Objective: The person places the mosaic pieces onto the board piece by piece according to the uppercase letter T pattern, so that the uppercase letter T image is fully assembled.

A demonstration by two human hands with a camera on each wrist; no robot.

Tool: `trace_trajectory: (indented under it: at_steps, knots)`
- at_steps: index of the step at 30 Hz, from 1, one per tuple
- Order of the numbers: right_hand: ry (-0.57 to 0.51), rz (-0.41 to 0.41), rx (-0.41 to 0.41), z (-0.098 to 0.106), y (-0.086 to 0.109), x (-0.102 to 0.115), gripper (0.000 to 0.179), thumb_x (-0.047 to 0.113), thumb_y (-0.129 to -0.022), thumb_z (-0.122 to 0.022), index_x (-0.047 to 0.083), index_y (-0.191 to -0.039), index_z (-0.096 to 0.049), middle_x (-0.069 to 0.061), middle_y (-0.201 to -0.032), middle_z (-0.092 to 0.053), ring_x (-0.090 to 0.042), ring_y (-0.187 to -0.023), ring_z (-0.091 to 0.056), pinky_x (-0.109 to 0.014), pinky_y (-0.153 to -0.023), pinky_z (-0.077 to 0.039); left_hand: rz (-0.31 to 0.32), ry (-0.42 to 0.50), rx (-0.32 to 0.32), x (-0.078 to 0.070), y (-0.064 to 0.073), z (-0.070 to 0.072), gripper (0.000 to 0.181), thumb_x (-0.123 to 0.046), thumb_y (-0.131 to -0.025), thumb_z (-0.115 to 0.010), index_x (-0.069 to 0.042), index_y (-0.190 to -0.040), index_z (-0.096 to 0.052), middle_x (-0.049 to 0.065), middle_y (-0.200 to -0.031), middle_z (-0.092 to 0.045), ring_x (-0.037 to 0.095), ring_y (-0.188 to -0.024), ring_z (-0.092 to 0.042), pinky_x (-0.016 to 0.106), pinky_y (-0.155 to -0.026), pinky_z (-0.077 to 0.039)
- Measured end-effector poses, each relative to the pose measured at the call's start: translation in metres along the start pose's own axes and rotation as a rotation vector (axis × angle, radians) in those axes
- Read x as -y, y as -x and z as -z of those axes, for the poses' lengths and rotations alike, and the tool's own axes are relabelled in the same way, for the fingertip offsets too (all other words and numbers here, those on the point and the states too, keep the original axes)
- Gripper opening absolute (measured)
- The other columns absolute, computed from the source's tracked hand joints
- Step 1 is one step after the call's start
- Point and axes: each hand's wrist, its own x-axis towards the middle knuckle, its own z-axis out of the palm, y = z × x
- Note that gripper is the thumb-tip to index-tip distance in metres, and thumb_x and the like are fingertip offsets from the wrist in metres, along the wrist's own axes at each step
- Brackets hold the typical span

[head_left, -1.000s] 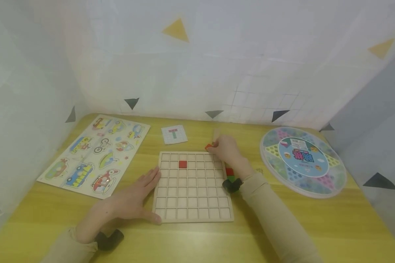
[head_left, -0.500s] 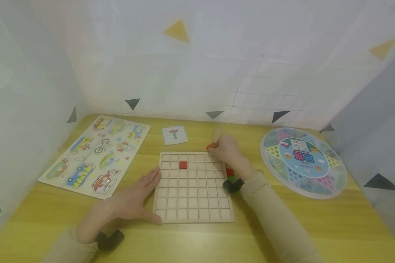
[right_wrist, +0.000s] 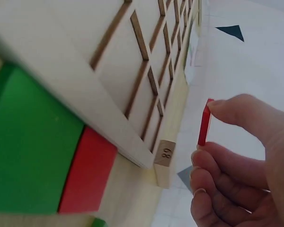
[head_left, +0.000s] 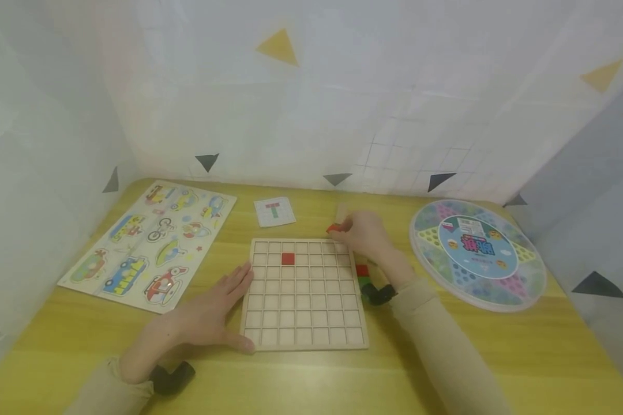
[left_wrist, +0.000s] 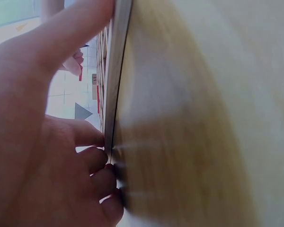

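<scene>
Wrist views, right hand (right_wrist: 279,163) pinching red tile (right_wrist: 205,123), left hand (left_wrist: 28,116) outspread, block (right_wrist: 164,153) marked 68 or 89

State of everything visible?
Left hand, touching grid board
Right hand, pinching held red tile
Held red tile, raised
Placed red tile, in cell
Grid board, mostly unfilled
Loose tiles, beside grid board
Wooden block, partly hidden
Pattern card, face up
Picture puzzle, face up
Round game, flat

Red tile (right_wrist: 205,123), lt-tan gridded brd (head_left: 303,287)
</scene>
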Motion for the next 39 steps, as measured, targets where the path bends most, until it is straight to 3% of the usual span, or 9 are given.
trace_trajectory:
  at_steps: [4, 17, 28, 39]
  knots:
    - [0.006, 0.026, 0.014, 0.006, 0.008, 0.004, 0.033, 0.037, -0.086, -0.076, 0.004, -0.090, -0.077, -0.008, -0.090, -0.075, -0.023, -0.081, -0.067, -0.036, -0.072, -0.057, 0.002, -0.003, -0.005, 0.000, 0.000, 0.000, 0.135, -0.079, -0.067, -0.071, -0.006, -0.161, -0.007, 0.011, -0.169, 0.006, 0.040, -0.153, -0.003, 0.055, -0.123, -0.017]
    - [-0.030, 0.103, 0.065, 0.006, 0.030, 0.025, 0.025, 0.034, -0.084, -0.079, 0.011, -0.093, -0.078, 0.002, -0.084, -0.074, -0.014, -0.074, -0.064, -0.029, -0.068, -0.055, -0.003, 0.011, -0.005, -0.001, 0.000, 0.002, 0.135, -0.077, -0.067, -0.072, -0.005, -0.161, -0.007, 0.012, -0.168, 0.005, 0.041, -0.153, -0.003, 0.056, -0.123, -0.017]
    - [-0.026, 0.195, 0.086, 0.000, 0.029, 0.047, 0.021, 0.034, -0.083, -0.081, 0.014, -0.090, -0.079, 0.007, -0.079, -0.071, -0.013, -0.070, -0.061, -0.028, -0.064, -0.053, -0.011, 0.031, -0.006, 0.000, 0.001, 0.002, 0.135, -0.075, -0.067, -0.074, -0.004, -0.160, -0.007, 0.014, -0.168, 0.004, 0.040, -0.153, -0.002, 0.057, -0.123, -0.014]
    - [-0.051, 0.285, 0.111, -0.016, 0.026, 0.040, 0.014, 0.023, -0.087, -0.076, 0.009, -0.089, -0.076, 0.002, -0.086, -0.072, -0.011, -0.078, -0.064, -0.026, -0.072, -0.057, -0.007, 0.035, -0.002, 0.000, 0.000, 0.001, 0.135, -0.076, -0.067, -0.074, -0.005, -0.161, -0.006, 0.013, -0.168, 0.005, 0.041, -0.153, -0.002, 0.057, -0.123, -0.014]
